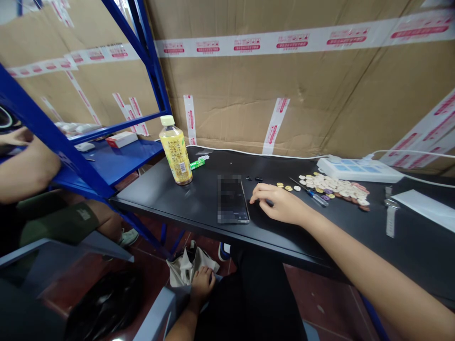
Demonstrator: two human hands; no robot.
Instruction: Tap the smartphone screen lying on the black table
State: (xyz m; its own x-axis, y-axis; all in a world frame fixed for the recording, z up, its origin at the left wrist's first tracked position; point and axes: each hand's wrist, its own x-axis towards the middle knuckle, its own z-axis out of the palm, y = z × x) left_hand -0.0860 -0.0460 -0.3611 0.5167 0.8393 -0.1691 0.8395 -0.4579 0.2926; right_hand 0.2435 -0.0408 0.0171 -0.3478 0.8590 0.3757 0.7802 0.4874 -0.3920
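My right hand (pixel 279 203) rests on the black table (pixel 199 203), its fingers loosely bent and apart. Its fingertips are just right of a phone (pixel 232 201) that lies flat, its screen blurred out. I see no thing held in this hand, though the palm side is partly hidden. Low in the view, my left hand (pixel 203 282) hangs beside my leg near the grey chair (pixel 158 310), fingers loosely curved with a gap by the thumb. Behind my right hand lie a screwdriver (pixel 314 196) and a pile of buttons (pixel 337 187), with a few yellow ones (pixel 280 185) apart.
A yellow drink bottle (pixel 176 154) stands left of the phone, by a green candy wrapper (pixel 197 163). A white power strip (pixel 359 169), a watch (pixel 390 213) and a white sheet (pixel 430 208) are right. Another person's arm (pixel 31 161) shows beyond the blue frame (pixel 85 161).
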